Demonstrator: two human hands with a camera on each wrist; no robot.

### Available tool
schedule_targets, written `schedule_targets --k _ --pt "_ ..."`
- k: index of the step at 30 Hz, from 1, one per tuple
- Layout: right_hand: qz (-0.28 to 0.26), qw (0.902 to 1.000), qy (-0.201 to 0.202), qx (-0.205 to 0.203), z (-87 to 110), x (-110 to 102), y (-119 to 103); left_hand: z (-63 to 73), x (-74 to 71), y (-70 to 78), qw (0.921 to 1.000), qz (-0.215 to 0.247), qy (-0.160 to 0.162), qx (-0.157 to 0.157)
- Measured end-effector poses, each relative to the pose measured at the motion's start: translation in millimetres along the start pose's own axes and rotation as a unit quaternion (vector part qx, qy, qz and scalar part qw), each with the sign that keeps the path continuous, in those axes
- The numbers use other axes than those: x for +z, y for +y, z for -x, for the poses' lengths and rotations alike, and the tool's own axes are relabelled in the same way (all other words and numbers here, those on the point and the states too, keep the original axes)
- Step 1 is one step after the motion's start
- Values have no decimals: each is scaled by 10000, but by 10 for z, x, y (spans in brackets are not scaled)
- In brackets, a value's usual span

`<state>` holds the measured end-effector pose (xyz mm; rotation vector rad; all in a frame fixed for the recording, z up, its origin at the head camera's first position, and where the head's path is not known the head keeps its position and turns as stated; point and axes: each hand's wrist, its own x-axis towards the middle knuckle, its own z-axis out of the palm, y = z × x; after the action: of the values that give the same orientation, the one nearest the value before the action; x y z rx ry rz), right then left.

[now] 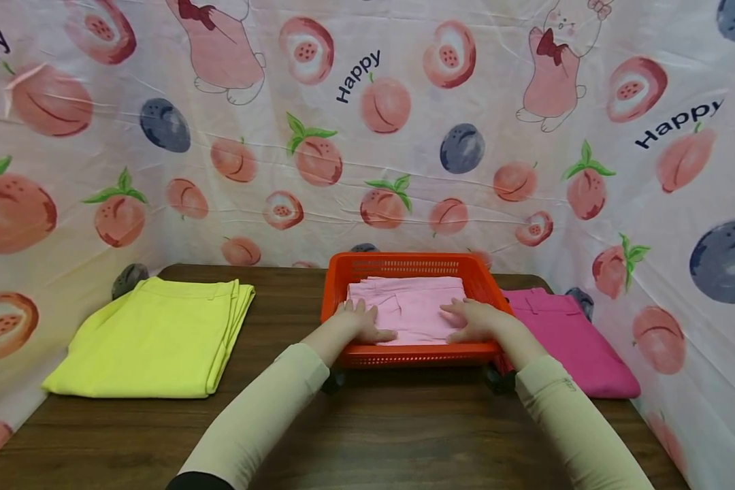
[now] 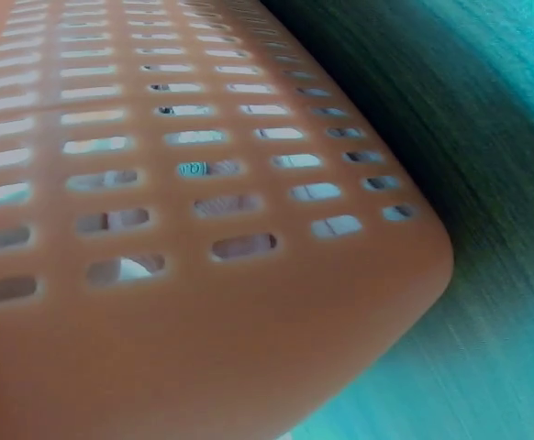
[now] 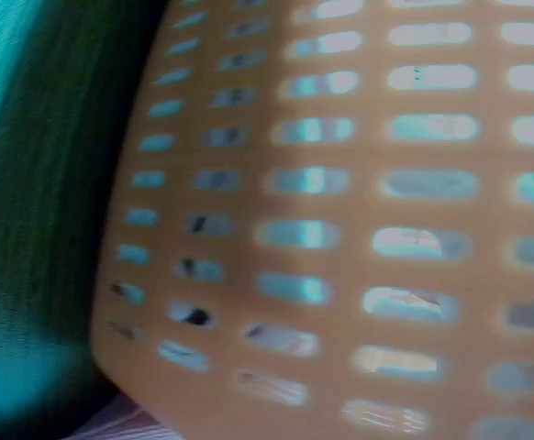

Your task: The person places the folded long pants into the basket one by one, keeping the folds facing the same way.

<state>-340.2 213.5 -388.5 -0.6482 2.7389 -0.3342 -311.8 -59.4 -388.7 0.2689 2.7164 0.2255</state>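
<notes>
Pink cloth (image 1: 413,309) (both sides) partly hidden

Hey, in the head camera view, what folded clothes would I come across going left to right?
Yellow folded garment → light pink folded garment, lying in the orange-red basket → magenta folded garment.
</notes>
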Motion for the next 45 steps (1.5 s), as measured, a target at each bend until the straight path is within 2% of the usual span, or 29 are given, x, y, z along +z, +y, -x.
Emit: schedule_targets --k 8,15,20,26,34,45 --pt "374 9978 548 53 115 -108 -85 -6 -17 -19 9992 255 193 242" --pt "733 9934 884 -50 203 -105 -67 46 -77 34 9979 85 511 399" --pt "703 9913 1116 -13 267 -105 -22 108 -116 86 9964 -83 708 454" --pt "603 9908 1190 217 324 -108 32 144 -115 170 9931 -363 953 573" --pt "327 9906 1211 553 460 -143 82 183 -90 294 9909 -322 1090 727" --pt "80 9881 1331 768 697 -156 223 230 -11 463 9873 -257 1260 934"
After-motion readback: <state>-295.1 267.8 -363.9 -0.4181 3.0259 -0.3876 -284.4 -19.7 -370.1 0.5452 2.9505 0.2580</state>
